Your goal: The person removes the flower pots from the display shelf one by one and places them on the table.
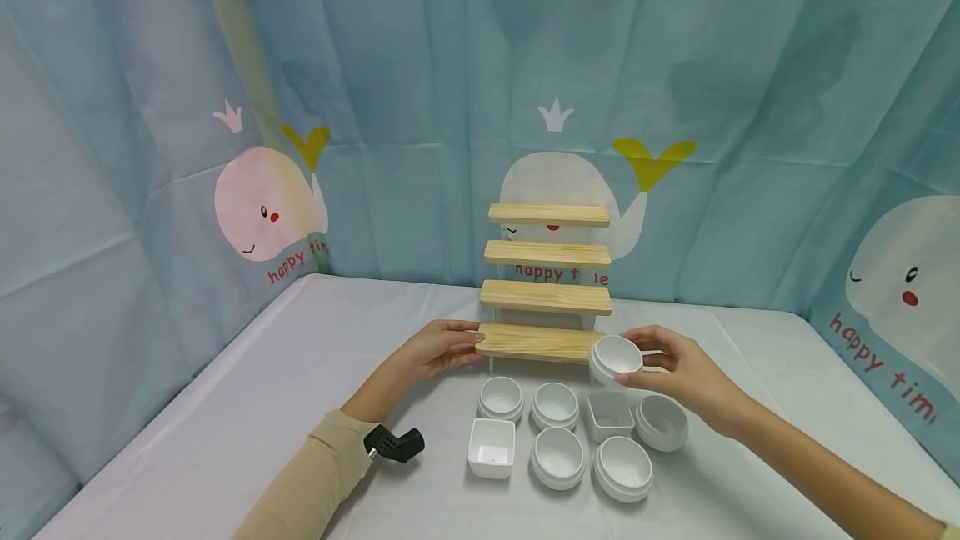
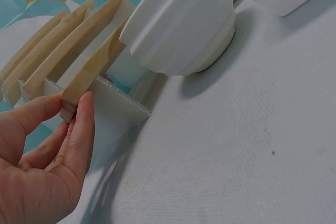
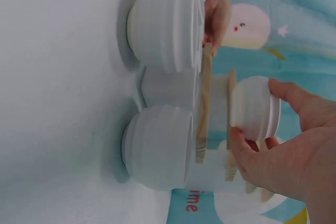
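A four-step wooden display stand point(image 1: 546, 297) with clear side panels stands on the white table. My left hand point(image 1: 442, 348) pinches the left end of its lowest board point(image 1: 536, 342); thumb and fingers lie on either side of that end in the left wrist view. My right hand point(image 1: 678, 369) holds a small round white pot point(image 1: 617, 357) between thumb and fingers, at the right end of the lowest board. From the right wrist, this pot point(image 3: 255, 107) appears raised above the other pots, tipped on its side by the camera's angle.
In front of the stand are several white pots: round ones such as a front pot point(image 1: 558, 458) and a right-hand pot point(image 1: 662, 423), plus a square pot point(image 1: 492, 450) and another square pot point(image 1: 611, 417). A blue whale-print curtain point(image 1: 375, 190) hangs behind the table.
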The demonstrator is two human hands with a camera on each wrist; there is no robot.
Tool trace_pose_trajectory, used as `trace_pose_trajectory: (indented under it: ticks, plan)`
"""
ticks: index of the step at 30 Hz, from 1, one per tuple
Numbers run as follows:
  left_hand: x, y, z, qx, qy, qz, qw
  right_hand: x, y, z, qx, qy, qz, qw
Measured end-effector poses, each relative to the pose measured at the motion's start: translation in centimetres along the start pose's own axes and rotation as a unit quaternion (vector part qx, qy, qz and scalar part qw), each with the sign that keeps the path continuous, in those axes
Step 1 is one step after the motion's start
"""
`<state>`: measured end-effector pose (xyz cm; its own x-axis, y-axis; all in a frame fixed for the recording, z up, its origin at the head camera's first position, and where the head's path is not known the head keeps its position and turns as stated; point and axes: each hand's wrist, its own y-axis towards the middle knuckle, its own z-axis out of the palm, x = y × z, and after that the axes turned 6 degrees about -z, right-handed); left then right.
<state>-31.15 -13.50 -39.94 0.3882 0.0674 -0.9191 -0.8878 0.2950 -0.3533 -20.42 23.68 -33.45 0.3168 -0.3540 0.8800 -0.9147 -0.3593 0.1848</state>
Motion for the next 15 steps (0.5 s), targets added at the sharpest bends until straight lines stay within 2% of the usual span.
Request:
trace_pose_trajectory:
  ticks: [15]
  plan:
    - [0.0,0.0,0.1,-0.004,-0.004,0.000,1.0000,0.2,-2.2,-0.3,-0.003,0.001,0.015,1.000]
